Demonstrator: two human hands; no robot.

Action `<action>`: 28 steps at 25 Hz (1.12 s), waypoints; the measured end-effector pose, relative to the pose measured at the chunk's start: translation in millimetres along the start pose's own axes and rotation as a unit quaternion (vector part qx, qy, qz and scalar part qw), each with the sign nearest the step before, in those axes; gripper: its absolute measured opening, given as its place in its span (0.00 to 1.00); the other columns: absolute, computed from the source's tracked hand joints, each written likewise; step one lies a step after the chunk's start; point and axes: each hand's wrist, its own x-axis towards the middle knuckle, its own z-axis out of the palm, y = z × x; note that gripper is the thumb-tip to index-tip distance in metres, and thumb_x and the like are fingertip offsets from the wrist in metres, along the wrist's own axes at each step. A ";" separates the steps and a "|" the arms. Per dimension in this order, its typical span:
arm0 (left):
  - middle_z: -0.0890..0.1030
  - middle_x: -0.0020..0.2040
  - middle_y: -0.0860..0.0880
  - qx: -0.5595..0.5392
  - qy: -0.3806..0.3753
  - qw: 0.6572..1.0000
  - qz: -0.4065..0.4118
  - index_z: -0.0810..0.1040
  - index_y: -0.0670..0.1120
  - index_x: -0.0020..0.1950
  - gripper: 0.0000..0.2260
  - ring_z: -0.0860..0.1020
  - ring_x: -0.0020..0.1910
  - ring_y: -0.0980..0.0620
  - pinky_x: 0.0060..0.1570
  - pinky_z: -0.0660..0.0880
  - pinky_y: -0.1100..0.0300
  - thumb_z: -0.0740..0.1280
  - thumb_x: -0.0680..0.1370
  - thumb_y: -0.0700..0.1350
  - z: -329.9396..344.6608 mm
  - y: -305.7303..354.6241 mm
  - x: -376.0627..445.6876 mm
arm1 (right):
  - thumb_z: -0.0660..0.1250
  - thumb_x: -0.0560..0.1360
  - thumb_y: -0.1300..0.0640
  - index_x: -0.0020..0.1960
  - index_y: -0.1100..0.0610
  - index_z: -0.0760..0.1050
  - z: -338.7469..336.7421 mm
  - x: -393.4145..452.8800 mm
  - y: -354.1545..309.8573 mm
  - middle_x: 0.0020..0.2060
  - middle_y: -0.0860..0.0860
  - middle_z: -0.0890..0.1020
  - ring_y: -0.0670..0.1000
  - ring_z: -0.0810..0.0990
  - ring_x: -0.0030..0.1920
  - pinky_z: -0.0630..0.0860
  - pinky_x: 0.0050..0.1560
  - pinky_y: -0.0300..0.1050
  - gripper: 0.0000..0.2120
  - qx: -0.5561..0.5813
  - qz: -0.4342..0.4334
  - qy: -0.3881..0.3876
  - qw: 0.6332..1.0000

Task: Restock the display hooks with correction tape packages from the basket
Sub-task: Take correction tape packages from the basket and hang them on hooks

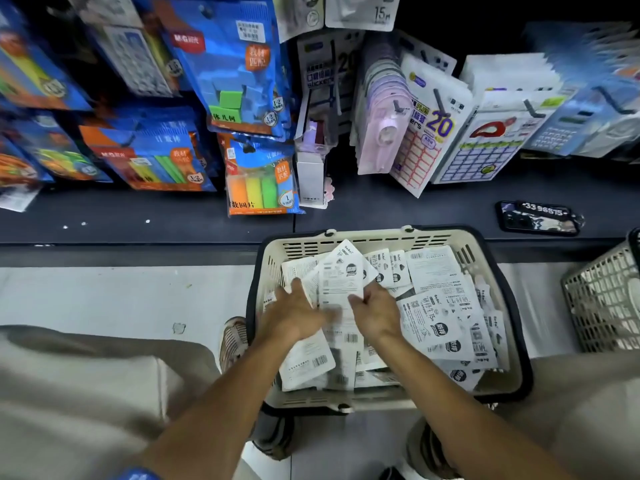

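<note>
Dim shop aisle, pale floor (104,292), dark shelf ledge (138,216) far side. Basket (377,237) on floor, full of white correction tape packages (436,271), one reading "15m". Left hand (294,315) and right hand (375,311) both pinching upright package (341,275). Hanging packs (225,64) marked "M&G"; stickers (434,123) "20". Phone (538,218) on ledge, right.

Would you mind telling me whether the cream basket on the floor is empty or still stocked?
Stocked. The basket holds a loose heap of white correction tape packages, and both hands are in it.
</note>
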 end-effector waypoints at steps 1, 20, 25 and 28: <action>0.49 0.83 0.40 0.004 -0.021 1.000 -0.003 0.42 0.51 0.84 0.54 0.53 0.80 0.34 0.72 0.65 0.43 0.72 0.71 0.69 14.9 0.9 -3.8 | 0.66 0.81 0.55 0.39 0.55 0.67 -4.1 2.0 1.7 0.33 0.48 0.73 0.49 0.72 0.34 0.63 0.31 0.42 0.14 0.019 0.003 0.003 1.000; 0.73 0.74 0.42 -0.235 0.170 0.957 0.021 0.36 0.63 0.81 0.52 0.80 0.51 0.44 0.44 0.81 0.51 0.70 0.75 0.36 40.0 -22.7 4.2 | 0.73 0.75 0.48 0.81 0.50 0.52 -14.4 -7.8 21.5 0.80 0.48 0.58 0.57 0.66 0.75 0.66 0.71 0.53 0.43 -0.161 -0.145 -0.087 0.972; 0.81 0.65 0.46 -0.281 0.241 0.929 -0.013 0.54 0.60 0.82 0.37 0.80 0.53 0.40 0.48 0.77 0.52 0.67 0.78 0.43 14.5 -25.4 -3.5 | 0.80 0.68 0.46 0.75 0.51 0.59 5.0 0.6 7.6 0.66 0.54 0.78 0.57 0.79 0.63 0.71 0.68 0.54 0.44 -0.072 -0.003 -0.039 0.997; 0.84 0.47 0.52 -0.314 0.292 0.903 0.038 0.67 0.61 0.77 0.28 0.80 0.42 0.48 0.46 0.76 0.55 0.68 0.78 0.46 3.6 -15.0 -10.0 | 0.77 0.73 0.51 0.64 0.54 0.76 -6.2 7.9 3.8 0.58 0.51 0.83 0.57 0.82 0.56 0.78 0.55 0.48 0.22 0.050 0.055 -0.033 0.997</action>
